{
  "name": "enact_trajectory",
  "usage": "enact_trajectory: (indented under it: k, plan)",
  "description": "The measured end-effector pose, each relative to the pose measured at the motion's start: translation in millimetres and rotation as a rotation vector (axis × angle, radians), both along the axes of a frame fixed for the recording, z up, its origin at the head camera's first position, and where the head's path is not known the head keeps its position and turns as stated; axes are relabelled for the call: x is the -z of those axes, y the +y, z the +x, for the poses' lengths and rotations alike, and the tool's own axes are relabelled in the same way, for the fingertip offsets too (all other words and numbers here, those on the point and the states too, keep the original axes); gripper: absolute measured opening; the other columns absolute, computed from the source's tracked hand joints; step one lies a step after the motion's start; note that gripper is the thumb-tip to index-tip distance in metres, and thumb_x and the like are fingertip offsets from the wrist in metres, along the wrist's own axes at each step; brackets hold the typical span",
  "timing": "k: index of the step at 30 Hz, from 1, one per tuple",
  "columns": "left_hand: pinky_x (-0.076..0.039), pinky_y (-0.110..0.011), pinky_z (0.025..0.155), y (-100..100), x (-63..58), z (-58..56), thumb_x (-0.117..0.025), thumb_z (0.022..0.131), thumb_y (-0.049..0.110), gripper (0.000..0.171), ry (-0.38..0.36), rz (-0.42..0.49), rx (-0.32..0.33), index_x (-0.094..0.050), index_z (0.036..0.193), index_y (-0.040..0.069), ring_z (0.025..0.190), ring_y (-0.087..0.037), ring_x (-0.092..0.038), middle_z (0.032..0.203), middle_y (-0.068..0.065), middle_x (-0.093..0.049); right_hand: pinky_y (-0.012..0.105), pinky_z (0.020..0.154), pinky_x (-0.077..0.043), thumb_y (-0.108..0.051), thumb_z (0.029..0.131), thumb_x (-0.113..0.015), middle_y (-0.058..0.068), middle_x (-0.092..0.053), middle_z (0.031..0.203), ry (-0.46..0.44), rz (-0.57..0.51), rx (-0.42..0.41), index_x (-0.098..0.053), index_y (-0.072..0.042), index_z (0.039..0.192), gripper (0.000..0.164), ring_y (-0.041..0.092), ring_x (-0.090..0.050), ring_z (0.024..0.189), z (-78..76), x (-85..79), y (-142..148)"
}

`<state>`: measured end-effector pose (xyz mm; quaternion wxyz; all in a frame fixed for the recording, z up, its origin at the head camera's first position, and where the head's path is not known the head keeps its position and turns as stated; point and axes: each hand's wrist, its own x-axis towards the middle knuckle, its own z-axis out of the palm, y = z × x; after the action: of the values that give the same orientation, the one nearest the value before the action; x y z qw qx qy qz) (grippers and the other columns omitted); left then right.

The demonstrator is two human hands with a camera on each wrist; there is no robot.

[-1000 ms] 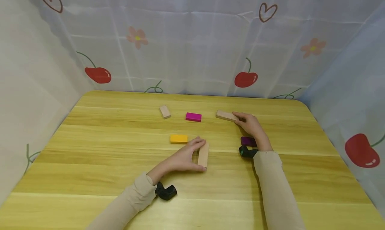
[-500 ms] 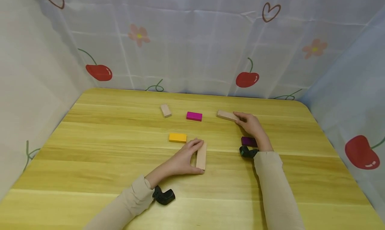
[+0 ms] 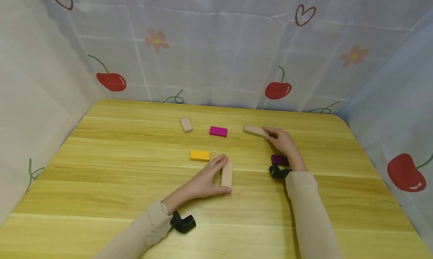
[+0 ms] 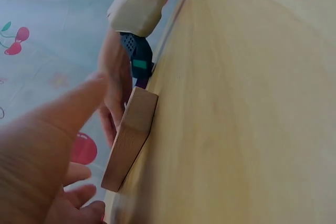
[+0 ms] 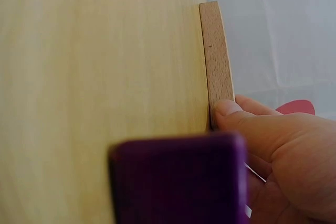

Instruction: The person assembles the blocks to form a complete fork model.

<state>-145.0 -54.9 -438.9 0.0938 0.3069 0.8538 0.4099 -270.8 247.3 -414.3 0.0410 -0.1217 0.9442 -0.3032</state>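
Observation:
A plain wooden block [image 3: 227, 174] lies flat near the middle of the table, its long side running toward the person. My left hand [image 3: 199, 182] is spread around it, with the thumb by the near end and the fingertips by the far end. In the left wrist view, the raised thumb [image 4: 79, 103] stands apart from this wooden block [image 4: 131, 135]. Farther back on the right, my right hand [image 3: 281, 140] pinches the right end of another long wooden block [image 3: 254, 131] between thumb and fingers. That block [image 5: 215, 51] rests on the table.
A yellow block [image 3: 200, 156] lies behind the left hand. A magenta block [image 3: 218, 131] and a short wooden block [image 3: 186, 125] are farther back. Under the right wrist sits a dark purple block [image 3: 279, 160]. A printed curtain [image 3: 216, 56] hangs behind the table [image 3: 118, 176].
The left thumb and fingertips have spread slightly away from the ends of the near wooden block, which has shifted a little left. My right hand keeps its pinch in the same place.

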Motion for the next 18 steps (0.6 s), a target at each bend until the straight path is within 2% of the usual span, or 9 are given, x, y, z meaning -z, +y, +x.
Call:
enact_trajectory:
  k: [4,10,18]
  plan:
    - [-0.017,-0.040,0.110,-8.1,1.3,4.5,-0.066,0.089,0.029,0.073,-0.007,0.050,0.026,-0.028,0.148,0.008,0.139,-0.017,-0.011,0.153,-0.003,-0.019,0.056,0.101,-0.028,-0.012,0.096,-0.055,0.026,-0.045,0.134,0.007,-0.007,-0.006,-0.049,-0.003,0.136,0.042,0.044,-0.037,0.123,0.1,0.7,-0.5]
    - [-0.013,-0.039,0.111,-13.9,2.1,9.3,-0.060,0.094,0.023,0.057,0.050,0.033,0.110,-0.037,0.144,0.009,0.139,-0.017,-0.013,0.151,-0.002,-0.026,0.056,0.100,-0.029,-0.012,0.096,-0.055,0.028,-0.045,0.132,0.025,-0.010,-0.006,-0.050,-0.002,0.135,0.041,0.045,-0.039,0.121,-0.2,2.3,0.8]
    - [-0.012,-0.036,0.111,-13.8,2.4,11.1,-0.054,0.097,0.018,0.049,0.072,0.002,0.099,-0.040,0.143,0.009,0.136,-0.015,-0.021,0.150,-0.002,-0.028,0.056,0.100,-0.030,-0.012,0.095,-0.056,0.028,-0.046,0.132,0.035,-0.015,-0.013,-0.050,-0.001,0.134,0.041,0.045,-0.040,0.120,-0.5,2.6,-0.2]
